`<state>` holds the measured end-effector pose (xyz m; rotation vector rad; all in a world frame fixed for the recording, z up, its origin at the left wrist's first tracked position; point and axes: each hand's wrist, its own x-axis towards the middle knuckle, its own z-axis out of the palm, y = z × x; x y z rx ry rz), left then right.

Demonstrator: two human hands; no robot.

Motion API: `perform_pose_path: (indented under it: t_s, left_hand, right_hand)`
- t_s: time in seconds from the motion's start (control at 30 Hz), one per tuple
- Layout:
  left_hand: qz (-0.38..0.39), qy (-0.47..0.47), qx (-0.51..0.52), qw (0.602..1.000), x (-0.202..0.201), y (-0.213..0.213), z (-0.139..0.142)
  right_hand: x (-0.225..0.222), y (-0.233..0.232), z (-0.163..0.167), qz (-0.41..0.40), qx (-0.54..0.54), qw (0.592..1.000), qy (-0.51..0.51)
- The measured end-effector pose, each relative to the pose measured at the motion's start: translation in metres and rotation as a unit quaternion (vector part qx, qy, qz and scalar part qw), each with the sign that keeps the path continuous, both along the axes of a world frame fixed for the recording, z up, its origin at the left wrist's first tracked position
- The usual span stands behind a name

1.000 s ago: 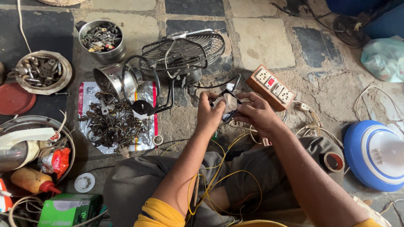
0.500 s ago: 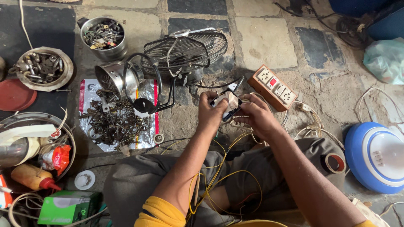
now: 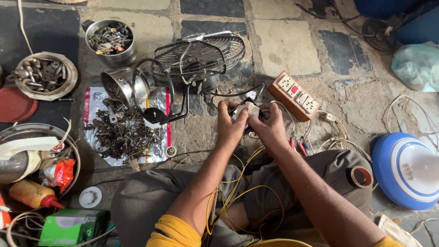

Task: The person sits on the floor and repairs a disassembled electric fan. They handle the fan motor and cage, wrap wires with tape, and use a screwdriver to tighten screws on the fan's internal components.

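Knees in grey trousers [image 3: 151, 201] fill the near floor, with thin yellow wires [image 3: 228, 201] looping across the lap. Just past them, both hands meet over the stone floor [image 3: 283, 45]. The left hand [image 3: 230, 124] and the right hand [image 3: 270, 126] are curled tight around a small black and white electrical part [image 3: 247, 111], held between them. Close on the right sits an orange socket box [image 3: 297, 95]. On the left lies a shiny sheet heaped with rusty metal bits [image 3: 121, 132]. Farther off rests a black wire fan cage [image 3: 199, 55], blocking the way ahead.
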<state>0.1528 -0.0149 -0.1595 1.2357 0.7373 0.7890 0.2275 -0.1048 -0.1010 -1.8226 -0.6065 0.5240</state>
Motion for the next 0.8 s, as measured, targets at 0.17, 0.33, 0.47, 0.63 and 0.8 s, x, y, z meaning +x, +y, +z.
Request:
perform_pose_path:
  t_s: [0.17,0.33,0.47,0.63,0.8]
  left_hand:
    - [-0.002,-0.049,-0.024,0.999,0.001,0.008,-0.010]
    - [-0.022,-0.078,-0.057,0.995,0.003,0.002,-0.002]
    - [0.000,-0.015,0.059,0.998,-0.004,-0.003,0.010]
    - [-0.048,-0.033,0.087,0.994,-0.008,-0.004,0.016]
    - [-0.049,-0.045,-0.014,0.998,-0.003,0.009,0.001]
  right_hand:
    - [0.005,-0.013,0.011,0.042,0.105,0.959,0.262]
    - [0.008,-0.020,0.018,0.069,0.138,0.956,0.251]
    - [0.009,-0.013,0.011,0.018,0.089,0.972,0.218]
    - [0.018,-0.003,0.011,0.010,0.053,0.958,0.280]
    - [0.026,-0.010,0.042,0.052,0.036,0.927,0.368]
